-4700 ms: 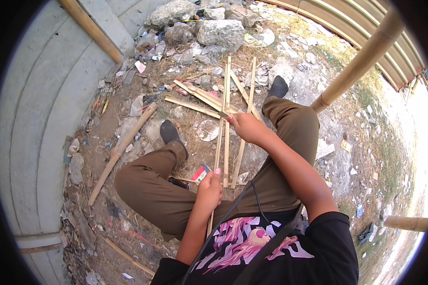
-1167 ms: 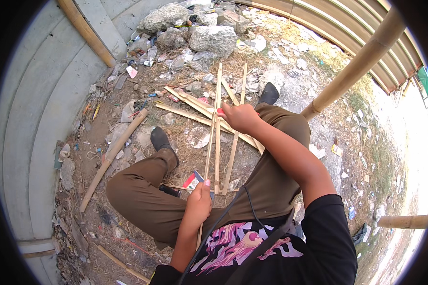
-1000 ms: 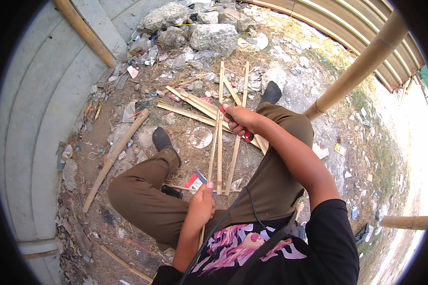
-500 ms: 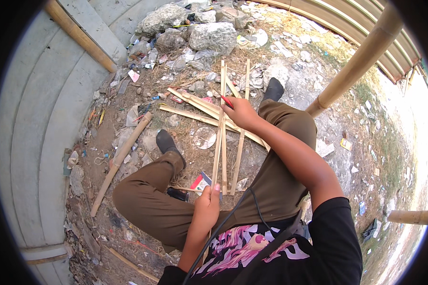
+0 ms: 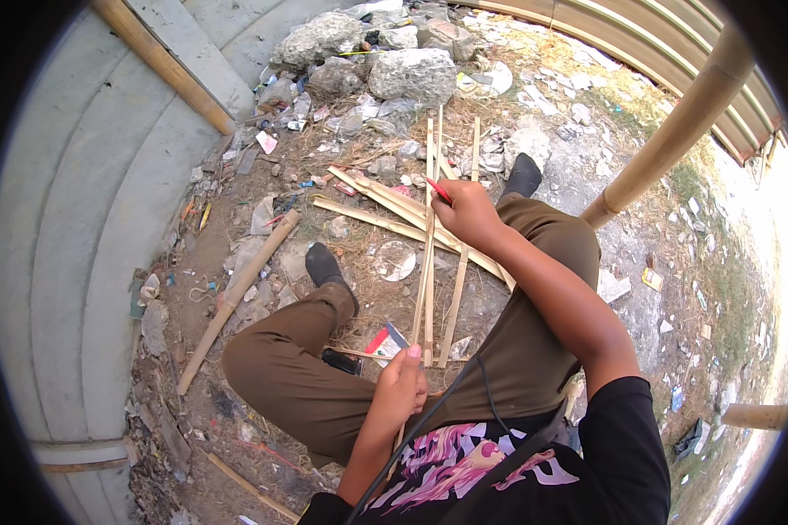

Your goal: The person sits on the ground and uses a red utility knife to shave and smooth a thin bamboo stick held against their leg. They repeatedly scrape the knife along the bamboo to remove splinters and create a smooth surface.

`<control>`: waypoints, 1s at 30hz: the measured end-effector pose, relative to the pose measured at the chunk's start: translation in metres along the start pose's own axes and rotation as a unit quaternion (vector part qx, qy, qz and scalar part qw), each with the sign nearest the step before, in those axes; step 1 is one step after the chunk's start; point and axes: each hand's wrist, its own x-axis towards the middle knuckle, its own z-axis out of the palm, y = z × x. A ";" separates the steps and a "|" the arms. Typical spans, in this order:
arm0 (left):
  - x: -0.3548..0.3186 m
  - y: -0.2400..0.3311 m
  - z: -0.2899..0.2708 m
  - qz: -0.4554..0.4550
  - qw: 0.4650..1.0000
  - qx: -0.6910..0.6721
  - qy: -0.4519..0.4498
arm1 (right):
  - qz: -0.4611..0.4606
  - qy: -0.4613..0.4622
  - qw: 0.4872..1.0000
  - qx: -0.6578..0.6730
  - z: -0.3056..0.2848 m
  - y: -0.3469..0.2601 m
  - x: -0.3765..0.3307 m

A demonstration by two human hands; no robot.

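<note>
My left hand [image 5: 400, 385] is closed around the near end of a long, thin bamboo strip [image 5: 425, 293], thumb lying along it. The strip runs away from me between my legs. Farther along it, my right hand [image 5: 471, 214] is closed on a slim red tool [image 5: 439, 190]; its kind is hard to tell, and part of it is hidden in the fingers. This hand is right beside the strip. Another bamboo strip [image 5: 453, 311] lies to the right, and wider split bamboo pieces [image 5: 372, 220] lie crosswise beneath.
A round bamboo pole [image 5: 236, 302] lies left of my legs. Big rocks [image 5: 411, 75] and litter are at the far side. A thick bamboo post [image 5: 674, 131] slants at the right, and a grey wall [image 5: 87, 236] curves along the left. A cable [image 5: 433, 402] hangs across my lap.
The whole view has shifted slightly, so the scene sits farther right and lower. The held strip's far end has swung right across the neighbouring strip. Both hands keep their grips.
</note>
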 end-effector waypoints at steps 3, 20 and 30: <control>-0.005 0.004 -0.001 -0.003 1.000 -0.011 -0.011 | 0.236 0.003 0.957 0.170 -0.002 -0.008 0.005; 0.005 0.011 -0.009 -0.031 0.999 -0.038 0.012 | 0.231 -0.191 0.943 -0.146 -0.028 -0.028 0.015; 0.000 0.013 -0.008 -0.015 1.000 -0.016 0.015 | 0.045 -0.181 0.952 -0.243 -0.018 -0.018 0.000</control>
